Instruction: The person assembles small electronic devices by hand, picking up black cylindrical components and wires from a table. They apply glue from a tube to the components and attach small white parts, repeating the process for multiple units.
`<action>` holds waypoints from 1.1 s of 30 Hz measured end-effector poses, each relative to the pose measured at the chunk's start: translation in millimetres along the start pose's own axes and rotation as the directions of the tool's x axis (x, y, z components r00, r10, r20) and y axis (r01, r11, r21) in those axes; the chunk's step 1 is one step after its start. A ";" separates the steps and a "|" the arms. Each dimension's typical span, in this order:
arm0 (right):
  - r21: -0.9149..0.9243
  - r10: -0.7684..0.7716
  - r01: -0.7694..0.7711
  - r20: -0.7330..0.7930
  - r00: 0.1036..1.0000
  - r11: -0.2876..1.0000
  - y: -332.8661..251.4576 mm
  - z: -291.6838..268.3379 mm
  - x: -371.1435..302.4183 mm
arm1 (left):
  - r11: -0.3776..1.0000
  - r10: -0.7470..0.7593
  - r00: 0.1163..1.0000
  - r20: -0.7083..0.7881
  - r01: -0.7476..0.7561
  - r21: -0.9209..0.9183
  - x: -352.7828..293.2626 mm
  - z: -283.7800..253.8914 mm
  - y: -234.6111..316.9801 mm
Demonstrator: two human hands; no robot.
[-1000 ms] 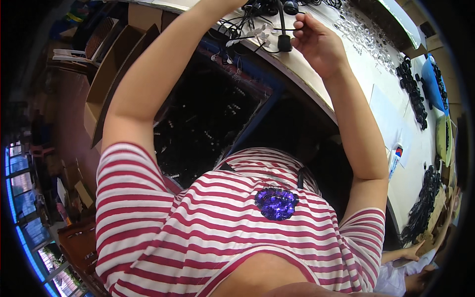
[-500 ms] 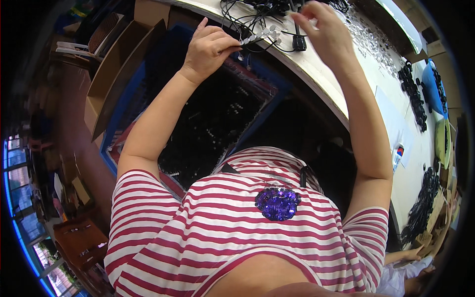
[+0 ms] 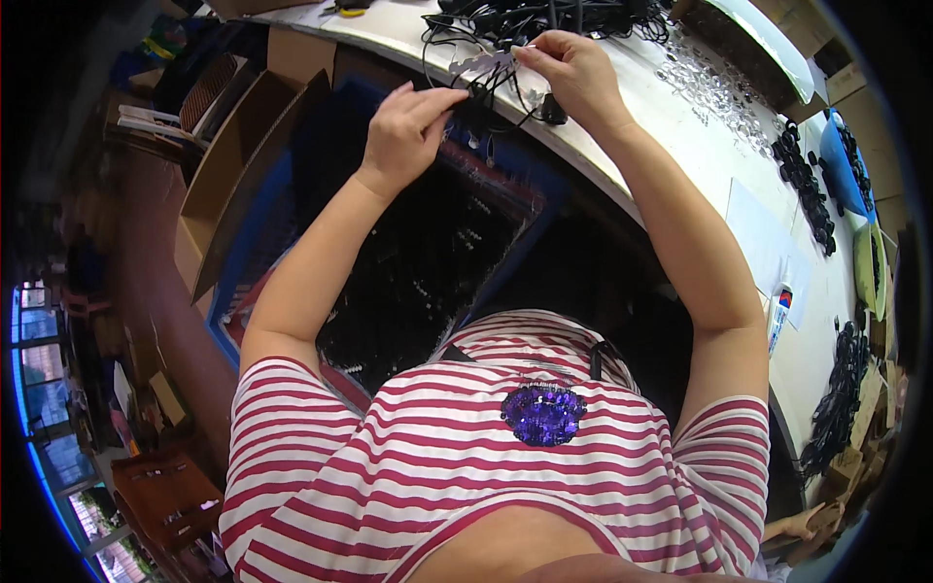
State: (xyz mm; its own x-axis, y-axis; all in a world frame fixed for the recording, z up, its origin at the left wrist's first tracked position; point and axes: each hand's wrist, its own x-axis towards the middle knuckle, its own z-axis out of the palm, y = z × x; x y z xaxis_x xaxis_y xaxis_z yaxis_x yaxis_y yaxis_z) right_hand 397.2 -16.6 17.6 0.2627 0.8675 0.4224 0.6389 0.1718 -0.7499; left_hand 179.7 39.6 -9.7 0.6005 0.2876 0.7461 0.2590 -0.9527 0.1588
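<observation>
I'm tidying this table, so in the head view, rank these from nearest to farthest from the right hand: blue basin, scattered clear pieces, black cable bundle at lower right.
From the right hand:
1. Scattered clear pieces, to its right.
2. Blue basin, farther right.
3. Black cable bundle, lower right.

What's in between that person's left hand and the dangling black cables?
Nothing I can see. The left hand has its fingertips right beside the black cables hanging at the table edge; I can't tell if they touch. The right hand is off to the other side.
</observation>
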 end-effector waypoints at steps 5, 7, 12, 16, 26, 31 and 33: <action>0.377 0.020 -0.009 -0.027 0.999 0.926 6.8 3.4 -5.6 | 0.901 -0.388 0.915 -0.111 0.351 -0.255 24.9 -10.6 5.4; 0.480 0.008 0.003 -0.021 1.000 0.877 3.4 2.7 -7.9 | 0.776 -0.496 0.855 0.151 0.514 -0.365 43.0 -9.9 7.2; 0.547 0.038 -0.072 0.073 0.997 0.834 13.5 -1.1 -2.6 | 0.482 -0.545 0.744 0.385 0.655 -0.583 42.6 -1.4 -2.1; 0.449 0.068 -0.113 0.117 0.991 0.887 52.7 -15.5 4.4 | 0.657 -0.553 0.750 0.363 0.661 -0.363 30.2 1.9 -17.1; -0.550 -0.393 0.437 0.204 0.897 0.711 -29.3 17.7 -29.6 | 0.745 -0.583 0.721 0.375 0.658 -0.109 -9.9 -9.3 -20.6; -0.550 -0.163 0.365 0.382 0.910 0.751 -28.8 32.4 -25.4 | 0.769 -0.575 0.728 0.372 0.637 -0.058 -1.0 -14.9 -14.1; -0.537 -0.187 0.330 0.303 0.934 0.777 -25.7 31.0 -21.5 | 0.777 -0.548 0.749 0.373 0.621 -0.104 -1.0 -15.4 -17.4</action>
State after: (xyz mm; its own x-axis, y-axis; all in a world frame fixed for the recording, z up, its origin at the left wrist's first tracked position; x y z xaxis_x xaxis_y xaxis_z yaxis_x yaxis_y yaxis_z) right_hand 352.7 -25.2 12.0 -0.0934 0.9200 0.3807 0.9709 0.1689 -0.1698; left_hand 162.9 54.4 -3.3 0.5894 0.7743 0.2306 0.4956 -0.5719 0.6537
